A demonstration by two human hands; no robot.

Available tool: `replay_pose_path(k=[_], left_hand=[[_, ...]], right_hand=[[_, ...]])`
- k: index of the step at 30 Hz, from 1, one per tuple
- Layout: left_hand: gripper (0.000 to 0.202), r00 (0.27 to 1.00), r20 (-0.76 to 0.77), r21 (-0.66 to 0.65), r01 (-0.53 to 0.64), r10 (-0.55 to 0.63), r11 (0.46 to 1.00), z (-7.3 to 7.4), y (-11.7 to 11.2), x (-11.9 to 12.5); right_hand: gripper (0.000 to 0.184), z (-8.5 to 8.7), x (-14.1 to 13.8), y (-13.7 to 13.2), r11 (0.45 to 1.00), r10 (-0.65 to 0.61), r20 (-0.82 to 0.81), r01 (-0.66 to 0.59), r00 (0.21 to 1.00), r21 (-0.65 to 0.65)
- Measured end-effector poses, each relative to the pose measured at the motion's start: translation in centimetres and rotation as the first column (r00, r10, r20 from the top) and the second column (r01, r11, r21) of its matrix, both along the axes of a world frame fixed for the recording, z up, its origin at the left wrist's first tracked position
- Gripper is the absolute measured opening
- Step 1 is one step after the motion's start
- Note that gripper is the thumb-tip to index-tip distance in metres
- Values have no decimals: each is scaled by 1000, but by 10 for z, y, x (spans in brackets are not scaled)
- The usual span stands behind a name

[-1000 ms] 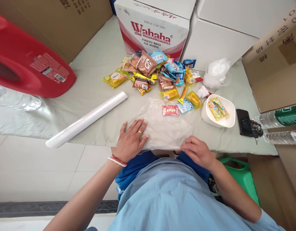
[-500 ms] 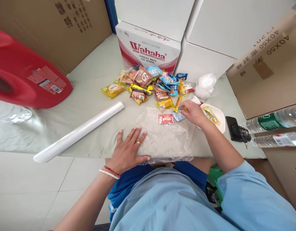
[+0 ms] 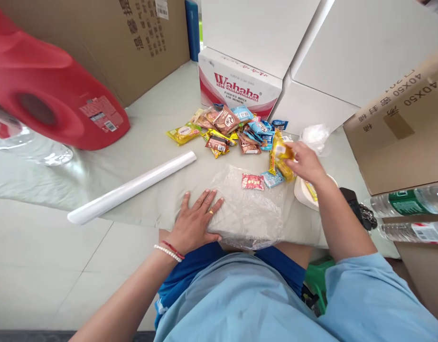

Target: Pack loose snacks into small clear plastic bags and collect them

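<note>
My L hand [image 3: 197, 221] is flat, fingers spread, on the near-left corner of the clear bag [image 3: 250, 213]. I reckon it pins the bag to the worktop [image 3: 151, 137] so it won't slide. R hand [image 3: 306, 161] is clenched round yellow snack packs [image 3: 282, 156], held just above the worktop btw snack pile [image 3: 233, 130] and white bowl [image 3: 300, 194]. Red pack [image 3: 253, 182] lies on the bag's far edge.

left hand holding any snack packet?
No, the left hand lies flat, fingers spread, on the clear plastic bag; the right hand grips the yellow packets.
</note>
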State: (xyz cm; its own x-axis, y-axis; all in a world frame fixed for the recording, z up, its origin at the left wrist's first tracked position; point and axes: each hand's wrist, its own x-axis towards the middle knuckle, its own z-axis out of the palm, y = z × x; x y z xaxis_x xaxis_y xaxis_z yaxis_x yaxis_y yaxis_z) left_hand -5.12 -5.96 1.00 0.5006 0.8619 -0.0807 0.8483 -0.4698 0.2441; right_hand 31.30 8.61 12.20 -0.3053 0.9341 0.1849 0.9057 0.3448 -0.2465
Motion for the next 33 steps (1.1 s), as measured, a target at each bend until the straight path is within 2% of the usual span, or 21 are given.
replay_pose_path(k=[1,3,5,7,9,11,13,15,20,24,27,30,33], left_hand=[[106,1000,-7,-1,3,-4,1000,0,0,0],[107,1000,-17,-6,10,-10,1000,0,0,1],[108,1000,-24,-15,13,-14,1000,0,0,1],[109,999,-29,-24,14,-14,1000,1,0,1],[109,999,-29,-32,12,-13,999,1,0,1],[109,1000,-18,-46,17,-17,999,1,0,-1],[112,999,2,-56,33,-33,998,0,1,-4],[116,999,17,-54,52,-51,997,-1,1,-7],[118,999,14,-79,44,-43,996,0,2,-8],[116,999,8,-116,41,-41,992,5,3,-6],[112,998,10,-98,58,-57,993,4,4,-8],[99,996,52,-80,70,-66,994,0,6,-15],[68,993,113,-66,24,-16,998,-7,7,-20]], right_hand=[[59,10,1,-13,1000,16,-74,-16,997,6],[58,26,-11,-42,990,120,-167,-131,979,-52],[54,28,-36,-70,950,261,-184,-286,948,-126],[55,17,-67,-93,909,340,-121,-359,933,-211],[54,-3,-92,-106,889,336,31,-306,942,-340],[51,-24,-103,-111,864,315,181,-203,931,-461],[51,-38,-98,-112,842,310,234,-152,921,-517],[53,-43,-82,-111,843,291,221,-141,931,-519],[49,-31,-50,-112,879,159,175,-59,972,-473],[52,-28,-64,-116,910,147,28,-124,989,-396],[52,-37,-82,-121,879,211,106,-141,972,-456],[60,-52,-80,-124,847,241,133,-141,961,-513],[66,-57,-50,-119,826,271,-47,-257,961,-501]])
